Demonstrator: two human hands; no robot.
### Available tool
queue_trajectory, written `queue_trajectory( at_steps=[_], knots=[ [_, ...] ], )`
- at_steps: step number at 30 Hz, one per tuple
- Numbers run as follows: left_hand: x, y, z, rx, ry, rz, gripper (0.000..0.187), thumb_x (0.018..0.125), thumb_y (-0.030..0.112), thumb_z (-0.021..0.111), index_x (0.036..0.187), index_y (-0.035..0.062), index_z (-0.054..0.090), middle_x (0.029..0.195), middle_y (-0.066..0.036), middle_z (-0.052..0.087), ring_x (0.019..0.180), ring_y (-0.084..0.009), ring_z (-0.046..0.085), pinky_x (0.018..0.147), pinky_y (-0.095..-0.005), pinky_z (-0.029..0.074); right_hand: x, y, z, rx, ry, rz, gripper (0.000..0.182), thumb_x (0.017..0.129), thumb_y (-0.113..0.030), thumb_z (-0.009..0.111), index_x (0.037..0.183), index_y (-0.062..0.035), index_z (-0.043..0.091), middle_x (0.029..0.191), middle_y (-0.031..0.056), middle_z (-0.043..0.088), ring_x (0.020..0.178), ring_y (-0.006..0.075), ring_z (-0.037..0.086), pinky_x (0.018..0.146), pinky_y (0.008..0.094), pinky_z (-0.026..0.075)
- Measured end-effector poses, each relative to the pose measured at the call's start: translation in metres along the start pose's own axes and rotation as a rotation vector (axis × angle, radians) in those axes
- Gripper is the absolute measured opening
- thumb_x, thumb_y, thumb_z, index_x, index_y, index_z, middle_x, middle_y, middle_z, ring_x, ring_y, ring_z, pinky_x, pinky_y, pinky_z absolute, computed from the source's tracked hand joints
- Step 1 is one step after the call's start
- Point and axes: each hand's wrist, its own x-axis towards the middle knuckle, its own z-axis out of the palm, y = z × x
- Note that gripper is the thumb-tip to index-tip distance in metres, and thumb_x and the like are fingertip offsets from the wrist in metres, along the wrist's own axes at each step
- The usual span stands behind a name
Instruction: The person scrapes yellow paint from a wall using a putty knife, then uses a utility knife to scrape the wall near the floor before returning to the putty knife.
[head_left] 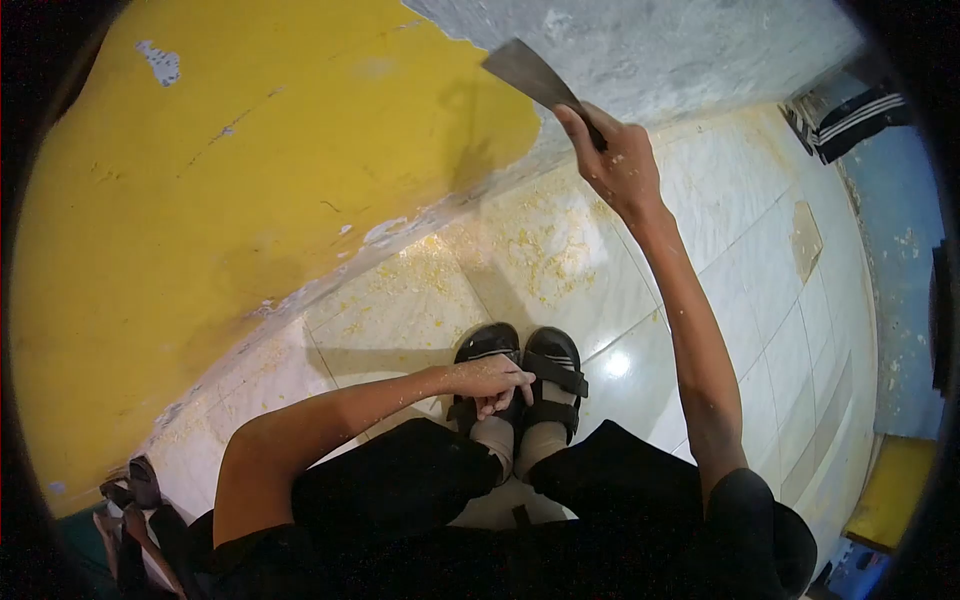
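My right hand [622,172] is raised and wrapped round the handle of a paint scraper [535,75]. The scraper's wide metal blade points up and left, overlapping the edge where yellow paint [290,130] meets the bare grey wall [640,50]. Low in front of me, my left hand [488,382] hangs over my black sandals [550,362], its fingers loosely bent and apart, with nothing in them. Pale dust specks cling to the right hand.
Yellow paint flakes [545,255] litter the white tiled floor [720,310] along the wall's foot. A blue wall [900,250] stands on the right, with a black striped item [860,120] at the far corner. Several dark objects [140,490] lie at the lower left.
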Motion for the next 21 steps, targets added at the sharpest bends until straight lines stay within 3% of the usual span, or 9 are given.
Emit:
queue_trajectory(
  at_steps=[4, 10, 14, 18, 21],
  knots=[
    [0.002, -0.006, -0.002, 0.041, -0.017, 0.053, 0.048, 0.099, 0.035, 0.035, 0.106, -0.0039, 0.062, 0.054, -0.005, 0.051, 0.041, -0.0145, 0.053, 0.043, -0.0309, 0.052, 0.0, 0.017, 0.004, 0.023, 0.011, 0.06, 0.024, 0.092, -0.029, 0.057, 0.098, -0.0078, 0.067, 0.058, 0.0198, 0.05, 0.046, 0.0325, 0.046, 0.046, 0.0372, 0.037],
    [-0.003, 0.003, 0.001, -0.003, 0.007, -0.021, 0.049, 0.1, 0.035, 0.035, 0.105, -0.0039, 0.064, 0.051, -0.004, 0.051, 0.038, -0.0141, 0.054, 0.041, -0.0278, 0.049, -0.006, 0.004, 0.002, 0.067, -0.004, 0.149, 0.027, 0.093, -0.03, 0.056, 0.097, -0.0053, 0.066, 0.057, 0.0183, 0.049, 0.045, 0.0266, 0.039, 0.047, 0.0342, 0.038],
    [0.0, -0.005, 0.0, 0.021, -0.002, 0.047, 0.05, 0.1, 0.036, 0.035, 0.106, -0.0042, 0.063, 0.051, -0.003, 0.051, 0.037, -0.0132, 0.052, 0.042, -0.0277, 0.05, -0.005, 0.008, 0.007, 0.105, -0.016, 0.211, 0.028, 0.093, -0.03, 0.056, 0.097, -0.0036, 0.065, 0.06, 0.0195, 0.051, 0.047, 0.0251, 0.038, 0.048, 0.0329, 0.038],
    [-0.004, 0.002, 0.001, 0.026, 0.001, 0.018, 0.05, 0.1, 0.036, 0.034, 0.105, -0.005, 0.063, 0.051, -0.003, 0.05, 0.039, -0.013, 0.052, 0.042, -0.0274, 0.049, -0.001, -0.008, 0.007, 0.144, 0.033, 0.078, 0.029, 0.094, -0.03, 0.056, 0.096, -0.0021, 0.064, 0.061, 0.0211, 0.05, 0.048, 0.0228, 0.037, 0.048, 0.0323, 0.038],
    [-0.002, 0.002, 0.003, 0.026, 0.02, -0.009, 0.051, 0.1, 0.037, 0.034, 0.106, -0.0049, 0.063, 0.051, -0.003, 0.05, 0.039, -0.0131, 0.052, 0.042, -0.0276, 0.05, 0.005, -0.028, 0.002, 0.2, 0.019, 0.097, 0.029, 0.094, -0.029, 0.056, 0.097, -0.0021, 0.065, 0.061, 0.0209, 0.049, 0.048, 0.0228, 0.038, 0.048, 0.0325, 0.038]
  ],
)
